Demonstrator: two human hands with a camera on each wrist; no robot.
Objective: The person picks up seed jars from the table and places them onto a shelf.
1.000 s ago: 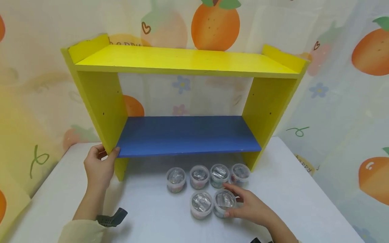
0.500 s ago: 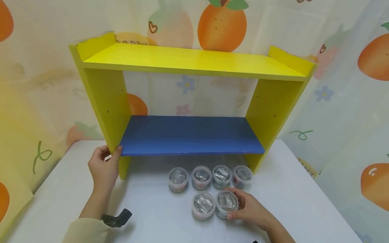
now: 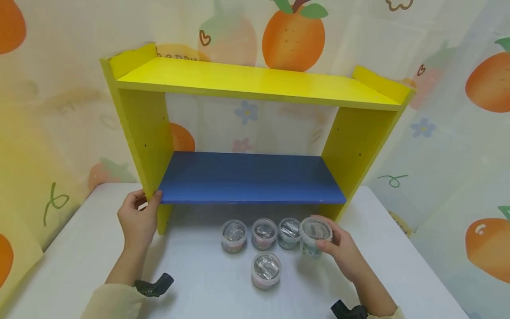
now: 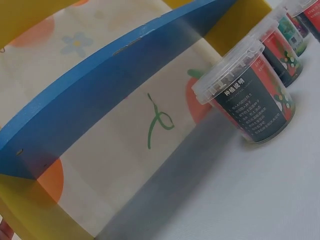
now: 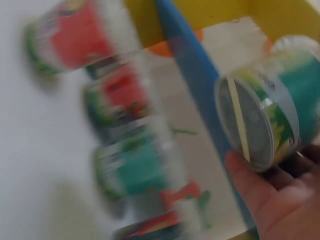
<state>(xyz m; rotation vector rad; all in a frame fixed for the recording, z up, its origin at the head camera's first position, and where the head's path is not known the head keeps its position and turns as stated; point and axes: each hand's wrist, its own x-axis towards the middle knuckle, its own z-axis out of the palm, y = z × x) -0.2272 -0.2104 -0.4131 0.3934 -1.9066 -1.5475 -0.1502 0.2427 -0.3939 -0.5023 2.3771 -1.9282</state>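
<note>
My right hand [image 3: 345,256] holds a small clear plastic tub [image 3: 311,248] with a lid, raised off the white table. In the right wrist view that tub's teal and green label [image 5: 300,95] and round base [image 5: 247,125] show. The shelf unit [image 3: 143,133] has yellow sides and top and a blue middle shelf [image 3: 251,177]. My left hand [image 3: 137,220] grips its left side panel, thumb at the blue shelf's front corner. Three similar tubs stand in a row below: the left [image 3: 233,236], middle [image 3: 264,234] and right [image 3: 288,233]. Another tub [image 3: 266,270] stands in front.
The shelf unit stands on the white table [image 3: 207,288] before a fruit-printed curtain [image 3: 438,146]. The held tub blocks the head view of the row's right end. Dark camera mounts sit on the left wrist [image 3: 154,285] and right wrist [image 3: 349,310].
My right hand has lifted the front-right tub off the table and moved it up and slightly right, over the end of the back row. The left hand keeps its grip on the shelf unit.
</note>
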